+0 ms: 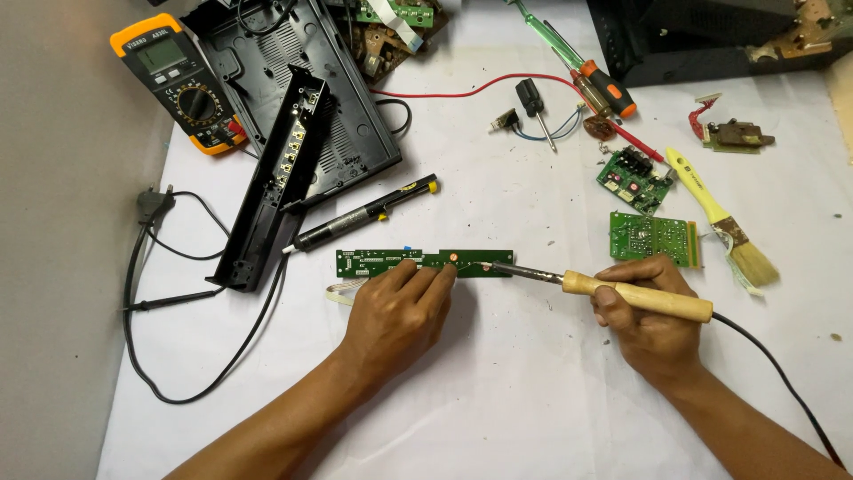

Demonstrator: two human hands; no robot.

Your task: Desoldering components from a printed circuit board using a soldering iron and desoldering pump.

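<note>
**Count of what lies before you**

You have three bare green circuit boards on the white tabletop: one long narrow strip point(425, 262) and two small squarish ones point(633, 180) point(654, 237). You have one wooden-handled soldering iron point(622, 294), one black desoldering pump with a yellow end point(366, 214), one orange-cased multimeter point(180, 82), one yellow-handled paintbrush point(724, 220) and two screwdrivers, one orange-and-black point(597, 86), one short and black point(533, 100). Two hands: left point(395, 316), right point(650, 316).

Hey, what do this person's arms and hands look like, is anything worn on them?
Both arms are bare as far as the picture shows: no sleeves reach the forearms. The left hand and right hand wear no gloves, and no ring, watch or bracelet shows on either. Fingernails look short. No markings are visible.
</note>
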